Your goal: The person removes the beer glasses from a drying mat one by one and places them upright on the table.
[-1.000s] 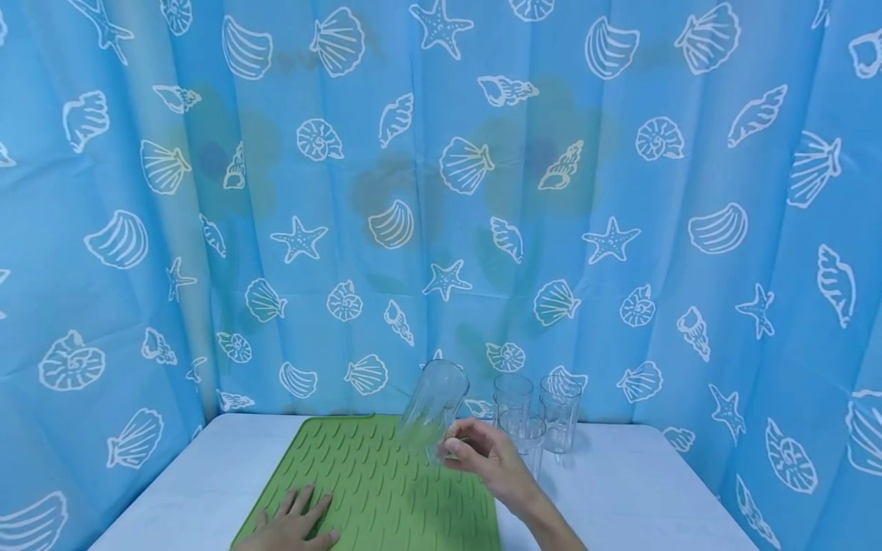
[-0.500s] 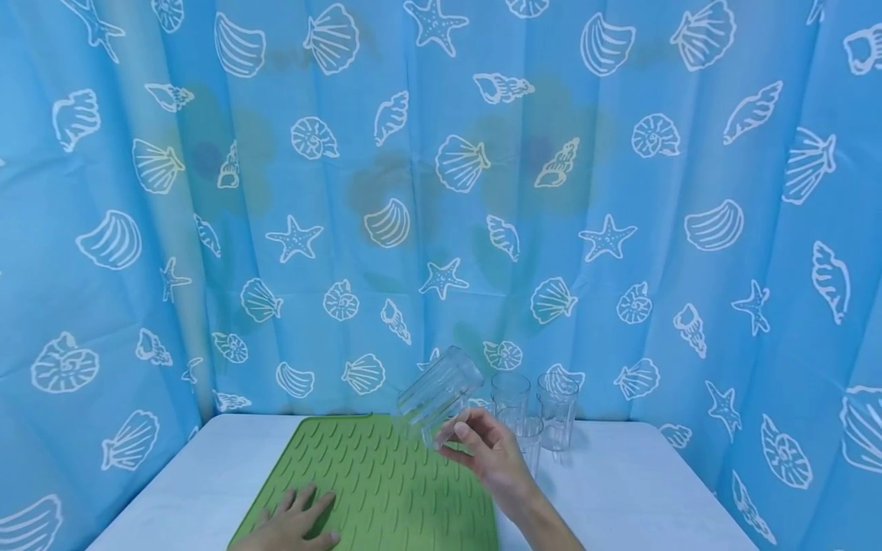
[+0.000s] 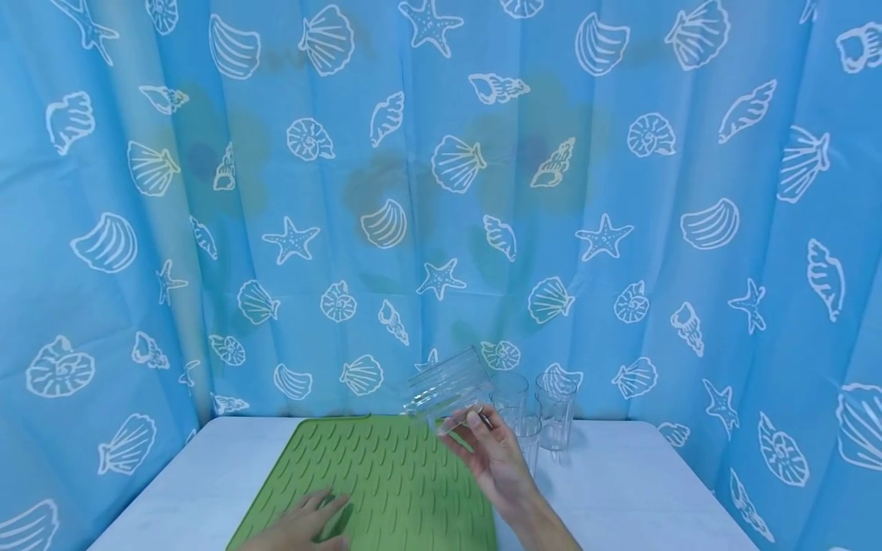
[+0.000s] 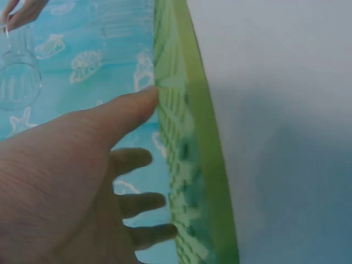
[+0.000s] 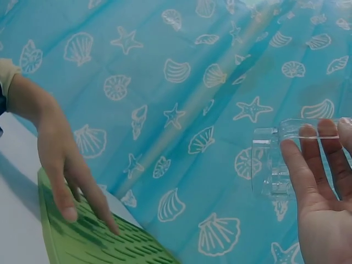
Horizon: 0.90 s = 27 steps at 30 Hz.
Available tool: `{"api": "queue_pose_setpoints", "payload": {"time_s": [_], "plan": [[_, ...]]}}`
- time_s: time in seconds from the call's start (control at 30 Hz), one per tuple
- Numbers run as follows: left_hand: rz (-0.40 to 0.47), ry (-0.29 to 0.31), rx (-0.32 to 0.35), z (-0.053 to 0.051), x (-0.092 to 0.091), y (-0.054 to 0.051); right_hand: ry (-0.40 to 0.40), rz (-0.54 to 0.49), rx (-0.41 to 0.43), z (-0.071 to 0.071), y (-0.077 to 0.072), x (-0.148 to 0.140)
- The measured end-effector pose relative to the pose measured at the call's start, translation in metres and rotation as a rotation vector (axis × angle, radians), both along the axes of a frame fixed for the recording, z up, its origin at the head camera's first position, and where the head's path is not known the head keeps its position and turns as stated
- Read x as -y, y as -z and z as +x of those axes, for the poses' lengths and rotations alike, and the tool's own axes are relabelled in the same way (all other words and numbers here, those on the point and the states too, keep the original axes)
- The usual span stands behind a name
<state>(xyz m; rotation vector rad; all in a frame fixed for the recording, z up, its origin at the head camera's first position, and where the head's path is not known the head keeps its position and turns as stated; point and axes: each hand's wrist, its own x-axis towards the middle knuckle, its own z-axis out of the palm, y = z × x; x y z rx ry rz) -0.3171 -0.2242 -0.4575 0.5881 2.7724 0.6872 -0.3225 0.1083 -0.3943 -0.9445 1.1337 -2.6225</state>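
My right hand (image 3: 492, 459) grips a clear drinking glass (image 3: 441, 390) above the green mat, with thumb and fingers around it. The glass is tipped far over, almost on its side. In the right wrist view, the thick end of the glass (image 5: 264, 165) points left, away from the palm. My left hand (image 3: 299, 524) hovers over or lightly touches the near left part of the ridged green mat (image 3: 393, 490), fingers extended and holding nothing. The left wrist view has the thumb and spread fingers beside the mat's edge (image 4: 212, 148); contact cannot be told.
Behind and right of my right hand, more clear glasses (image 3: 555, 413) stand upright on the white table (image 3: 620, 490), partly hidden by the hand and held glass. A blue curtain (image 3: 441, 191) with white shell prints hangs behind and at both sides.
My right hand has turned the glass from a slanted stance to nearly level and shifted slightly up and right. My left hand, earlier spread on the mat, has shifted a little right.
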Motion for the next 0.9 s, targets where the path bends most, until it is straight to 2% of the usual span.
{"api": "queue_pose_setpoints", "payload": {"time_s": [0.03, 0.07, 0.27, 0.3, 0.4, 0.5, 0.67, 0.73, 0.8, 0.9], "plan": [[0.043, 0.015, -0.022, 0.001, -0.003, -0.002, -0.004, -0.012, 0.012, 0.000, 0.000, 0.000], [0.040, 0.039, -0.048, 0.001, -0.005, -0.005, -0.007, -0.023, 0.026, 0.000, 0.000, 0.000], [0.237, 0.040, -0.099, 0.008, -0.028, -0.026, -0.007, -0.090, 0.100, 0.002, -0.002, 0.000], [0.296, 0.033, -0.119, 0.009, -0.033, -0.029, -0.006, -0.095, 0.108, 0.002, -0.002, 0.000], [0.364, 0.010, -0.230, 0.005, -0.047, -0.037, -0.006, -0.109, 0.124, 0.002, -0.002, 0.001], [0.484, -0.050, -0.286, -0.001, -0.061, -0.043, -0.005, -0.121, 0.139, 0.003, -0.001, 0.002], [0.707, -0.152, -0.301, -0.014, -0.086, -0.056, -0.019, -0.136, 0.146, 0.002, 0.000, 0.002], [0.768, -0.190, -0.306, -0.018, -0.095, -0.061, -0.035, -0.146, 0.137, 0.002, 0.001, 0.003], [0.830, -0.205, -0.312, -0.022, -0.103, -0.066, -0.055, -0.158, 0.130, 0.002, 0.001, 0.003], [0.939, -0.186, -0.281, -0.026, -0.114, -0.074, -0.071, -0.163, 0.131, 0.002, 0.001, 0.004]]}}
